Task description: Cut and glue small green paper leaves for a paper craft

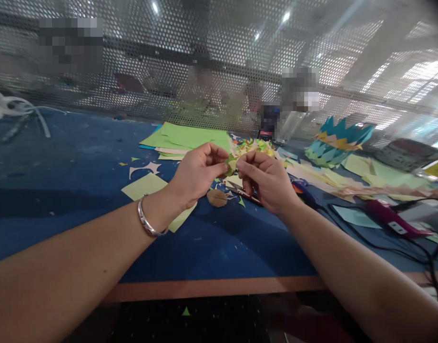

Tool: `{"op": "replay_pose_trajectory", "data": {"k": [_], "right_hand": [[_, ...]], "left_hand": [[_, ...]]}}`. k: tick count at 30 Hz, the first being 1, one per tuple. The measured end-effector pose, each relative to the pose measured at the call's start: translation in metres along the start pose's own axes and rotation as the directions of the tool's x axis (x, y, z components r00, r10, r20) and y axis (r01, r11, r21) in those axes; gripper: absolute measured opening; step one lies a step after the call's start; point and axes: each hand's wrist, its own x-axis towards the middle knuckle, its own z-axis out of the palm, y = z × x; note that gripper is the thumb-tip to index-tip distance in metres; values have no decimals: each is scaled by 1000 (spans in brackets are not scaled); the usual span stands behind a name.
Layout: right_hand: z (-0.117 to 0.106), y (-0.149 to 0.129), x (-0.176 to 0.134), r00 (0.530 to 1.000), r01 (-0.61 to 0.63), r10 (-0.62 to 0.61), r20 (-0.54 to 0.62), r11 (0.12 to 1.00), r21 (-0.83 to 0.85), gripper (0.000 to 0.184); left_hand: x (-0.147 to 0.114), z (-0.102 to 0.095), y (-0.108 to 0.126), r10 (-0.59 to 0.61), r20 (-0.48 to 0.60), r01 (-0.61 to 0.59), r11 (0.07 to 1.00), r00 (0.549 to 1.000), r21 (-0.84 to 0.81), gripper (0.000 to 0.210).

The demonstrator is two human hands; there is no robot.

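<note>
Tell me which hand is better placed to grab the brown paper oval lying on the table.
Left, probably. The left hand sits just above and beside the brown oval; the right hand is farther off. Both pinch the small green paper piece.

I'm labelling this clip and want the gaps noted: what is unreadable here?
Head view only:
- Paper piece: mostly covered by left hand and right hand; shape unclear.
- Scissors: largely behind the right hand.
- Behind the mesh screen: blurred.
- Pink tool: too blurred to identify.
</note>
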Motion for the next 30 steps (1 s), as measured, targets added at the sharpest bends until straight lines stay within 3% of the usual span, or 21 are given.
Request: {"op": "replay_pose_trajectory", "data": {"k": [9,17,30], "right_hand": [[-1,-5,-1,998,-57,56,30,998,34,25],[-2,-6,-1,994,-98,96,55,995,24,27],[-3,-5,-2,999,-10,13,48,997,-74,26]], "left_hand": [[-1,-3,-1,32,44,-31,999,999,-6,19],[-4,-4,2,-21,51,23,999,998,-25,19],[-4,-9,4,-39,89,39,999,995,3,20]]}}
